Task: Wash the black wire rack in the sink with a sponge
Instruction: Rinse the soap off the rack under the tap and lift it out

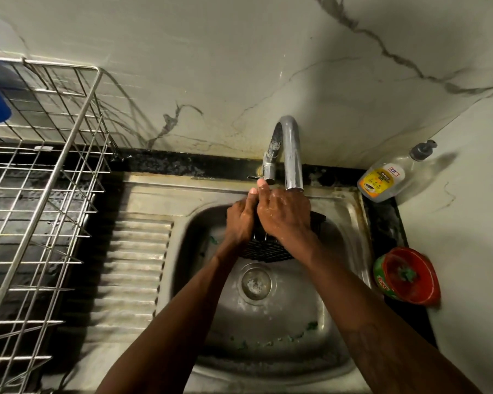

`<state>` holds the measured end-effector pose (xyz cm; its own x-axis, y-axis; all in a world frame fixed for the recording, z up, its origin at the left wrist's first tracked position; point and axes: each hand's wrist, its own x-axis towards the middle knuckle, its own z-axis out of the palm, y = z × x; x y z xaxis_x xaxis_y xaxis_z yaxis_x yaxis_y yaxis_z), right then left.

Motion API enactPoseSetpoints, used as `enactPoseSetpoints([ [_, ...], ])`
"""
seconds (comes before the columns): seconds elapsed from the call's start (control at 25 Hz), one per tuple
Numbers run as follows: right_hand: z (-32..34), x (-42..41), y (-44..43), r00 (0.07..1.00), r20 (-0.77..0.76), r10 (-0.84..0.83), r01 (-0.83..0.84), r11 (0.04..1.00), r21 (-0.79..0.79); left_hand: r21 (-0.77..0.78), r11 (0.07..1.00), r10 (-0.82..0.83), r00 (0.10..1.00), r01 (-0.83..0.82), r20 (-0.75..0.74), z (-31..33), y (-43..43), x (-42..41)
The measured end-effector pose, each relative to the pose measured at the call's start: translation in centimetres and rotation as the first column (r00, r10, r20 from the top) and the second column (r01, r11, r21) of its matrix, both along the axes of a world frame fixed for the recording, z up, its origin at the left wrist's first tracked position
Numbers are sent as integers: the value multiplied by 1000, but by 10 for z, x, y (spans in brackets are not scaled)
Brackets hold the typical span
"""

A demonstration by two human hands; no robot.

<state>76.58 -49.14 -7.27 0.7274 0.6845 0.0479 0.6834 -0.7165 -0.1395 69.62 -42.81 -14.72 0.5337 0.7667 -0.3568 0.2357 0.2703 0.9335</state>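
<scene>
Holding the black wire rack [268,251] under the tap [292,155], both hands' grip closes on it.

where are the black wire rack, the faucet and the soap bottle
black wire rack [268,251]: head view, lower mesh below the hands
faucet [292,155]: head view, curved spout
soap bottle [381,180]: head view, yellow label

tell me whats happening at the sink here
A person holds a black wire rack over the steel sink, just under the faucet. The left hand and the wet right hand both grip its upper part. No sponge can be made out. A dish soap bottle lies on the counter nearby.
</scene>
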Motion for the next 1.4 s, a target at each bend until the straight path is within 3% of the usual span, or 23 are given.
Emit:
enactPoseSetpoints([
  [0.08,-7,-13,7,997,49,55,-52,997,-64,-83,994,70,997,-68,31,3,-6,-2],
  [0.2,-17,-25,-2,971,117,209,-204,978,-54,43,967,251,968,-252,29,-5,-13,-9],
  [0.28,-17,-7,-10,959,100,265,-260,964,-57,23,946,322,944,-324,67,-5,-12,-5],
  [0.36,-18,22,-27,974,17,228,-227,973,-34,36,952,302,951,-305,67,0,-9,0],
  [0.44,-16,44,-41,992,-96,85,-84,996,22,61,969,237,970,-240,48,4,-11,3],
  [0.52,-18,42,-41,999,28,28,-29,999,27,121,971,205,979,-204,6,0,-11,4],
  [0.6,-21,18,-27,977,115,181,-181,983,-6,132,964,237,971,-231,-29,-6,-5,4],
  [0.68,-22,-7,-13,935,90,344,-343,939,-19,127,948,299,953,-291,-45,-7,4,0],
  [0.76,-20,-3,-6,919,14,394,-394,919,3,92,934,351,935,-345,-50,-7,10,-7],
  [0.96,-29,26,-10,992,-99,75,-63,991,121,-13,826,558,821,-564,-121,7,6,-13],
  [1.12,-38,9,-18,975,-139,-171,197,959,202,-100,744,631,744,-661,-219,3,-11,-11],
  [1.24,-43,-1,-19,904,-250,-346,400,890,217,-86,695,663,683,-714,-306,14,-24,-10],
  [1.32,-42,-4,-14,869,-332,-367,450,866,219,-63,754,611,733,-654,-299,17,-28,-16],
  [1.4,-43,0,-10,893,-327,-310,387,899,206,-19,906,397,866,-422,-304,8,-23,-27],
])
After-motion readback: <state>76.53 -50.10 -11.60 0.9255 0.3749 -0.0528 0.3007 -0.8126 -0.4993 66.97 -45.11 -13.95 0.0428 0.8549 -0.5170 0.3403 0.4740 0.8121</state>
